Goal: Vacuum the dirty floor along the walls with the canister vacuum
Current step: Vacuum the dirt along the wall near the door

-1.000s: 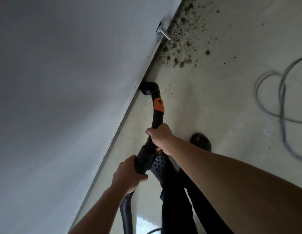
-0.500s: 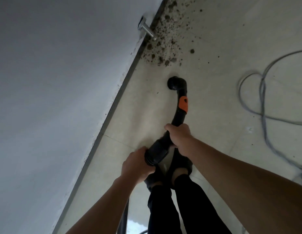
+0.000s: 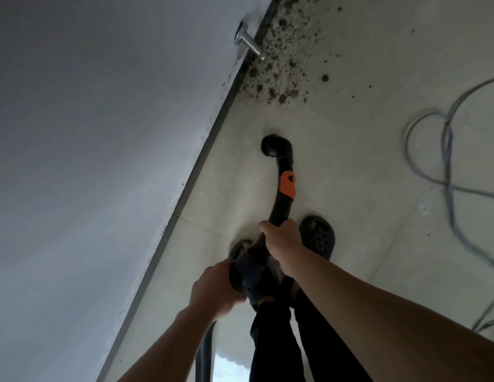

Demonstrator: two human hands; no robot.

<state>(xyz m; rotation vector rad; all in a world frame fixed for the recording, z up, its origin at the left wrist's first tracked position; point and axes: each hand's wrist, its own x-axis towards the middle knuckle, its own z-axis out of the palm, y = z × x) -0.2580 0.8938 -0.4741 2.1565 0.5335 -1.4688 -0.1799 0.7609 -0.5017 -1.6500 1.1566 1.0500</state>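
Wall [image 3: 88, 161] took the whole left half. It was pale, with a dark skirting strip [image 3: 201, 150] along its foot, running diagonally from bottom-left to top-centre.
Floor [image 3: 378, 205] filled the right half: light tiles, one joint line visible near the feet.
Both bare forearms came in from the bottom edge, with legs [image 3: 276, 343] in black trousers between them.
Grey cable [image 3: 448, 161] lay looped on the floor at right, well apart from the tube.
Dirt [image 3: 281, 59] was brown crumbs and clods, dense against the skirting strip at top-centre. It thinned out to the right, with a few stray specks further off.
Vacuum tube [image 3: 281, 205] was black and curved, held out ahead of the feet. Its bent nozzle end [image 3: 271, 146] sat near the wall but clear of the skirting strip, short of the dirt. Couldn't tell whether the mouth touched the floor.
Hose [image 3: 205, 351] dropped from the cuff, beside the left forearm, to the bottom edge.
Right hand [image 3: 281, 244] had its fingers wrapped round the tube's lower stretch.
Left hand [image 3: 215, 290] was curled round the thick cuff where hose met tube, just behind the right hand.
Black perforated clog [image 3: 318, 238] was on the floor just right of the right hand. The other shoe was mostly hidden under the cuff.
Metal door stop [image 3: 248, 44] stuck out low on the wall, above the near edge of the dirt.
Orange slider [image 3: 287, 184] sat on the tube between the nozzle end and the right hand.
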